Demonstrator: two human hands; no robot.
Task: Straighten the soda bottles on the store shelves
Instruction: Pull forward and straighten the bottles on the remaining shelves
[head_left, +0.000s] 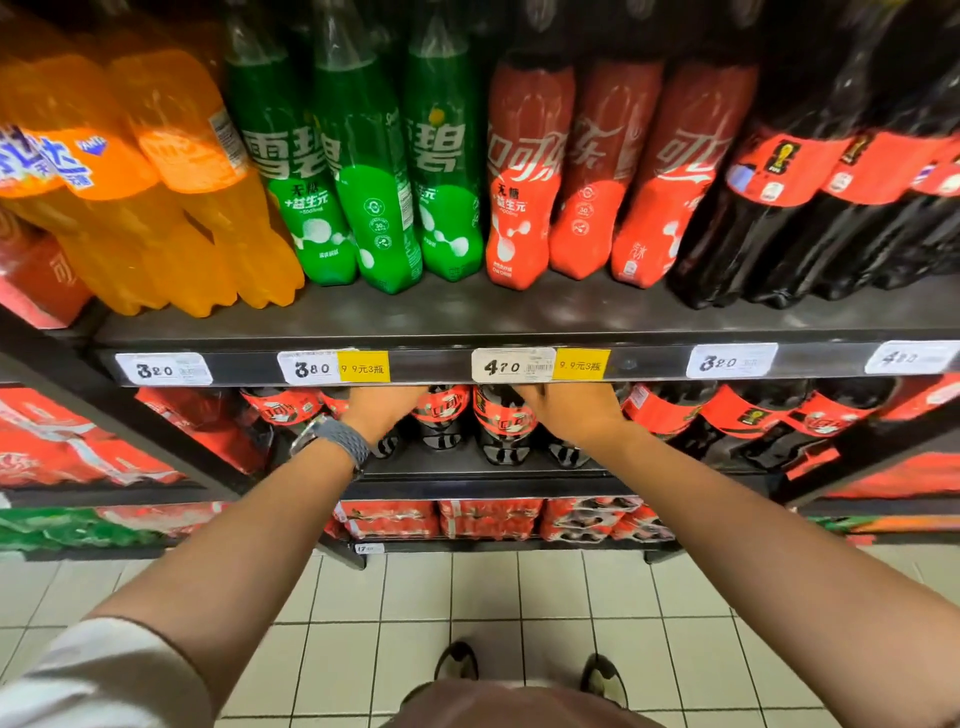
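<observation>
- Reaching under the price rail (431, 366), the left hand (382, 410) and right hand (571, 415) flank two upright cola bottles (501, 423) on the second shelf (467, 467), both hands about equally near.
- Fingers vanish behind the rail, so I cannot tell either grip.
- Readable: white tags (511, 365) "380" and "470", a yellow tag (363, 367) "9.9元3瓶", Fanta bottles (171, 171) and 雪碧 bottles (363, 156) above.

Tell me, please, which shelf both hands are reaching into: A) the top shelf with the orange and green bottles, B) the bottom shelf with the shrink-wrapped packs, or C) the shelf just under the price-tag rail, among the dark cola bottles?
C: the left hand and right hand both sit just under the price-tag rail, among the dark cola bottles.
</observation>
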